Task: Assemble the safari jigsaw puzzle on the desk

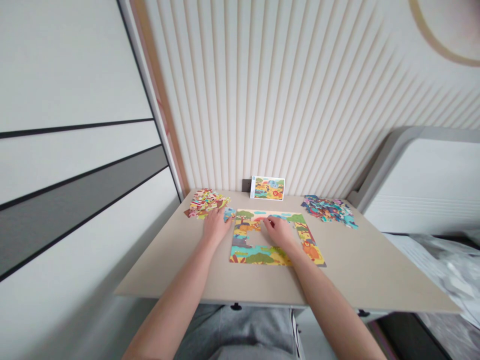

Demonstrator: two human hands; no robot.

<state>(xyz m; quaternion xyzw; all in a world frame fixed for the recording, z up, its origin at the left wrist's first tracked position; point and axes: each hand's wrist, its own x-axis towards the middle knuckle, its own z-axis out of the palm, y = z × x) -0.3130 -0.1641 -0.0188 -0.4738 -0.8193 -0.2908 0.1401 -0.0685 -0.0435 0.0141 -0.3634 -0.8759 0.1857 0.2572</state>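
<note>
A partly assembled jigsaw puzzle (247, 255) with a bright jungle scene lies in the middle of the beige table (168, 277), with a gap showing bare table inside it. My left hand (216, 226) is at the puzzle's far left corner, and a teal jigsaw piece (229, 214) sticks out from its fingertips. Just beyond that hand lies a heap of loose red and yellow pieces (205, 203). My right hand (279, 232) rests over the puzzle's upper middle, fingertips down on it. Anything under those fingers is hidden.
A small picture card (267, 188) of the jungle scene stands against the ribbed white wall (262, 100) at the table's back edge. A heap of blue-toned pieces (328, 210) lies at the far right. White furniture (420, 185) stands beyond the table's right edge.
</note>
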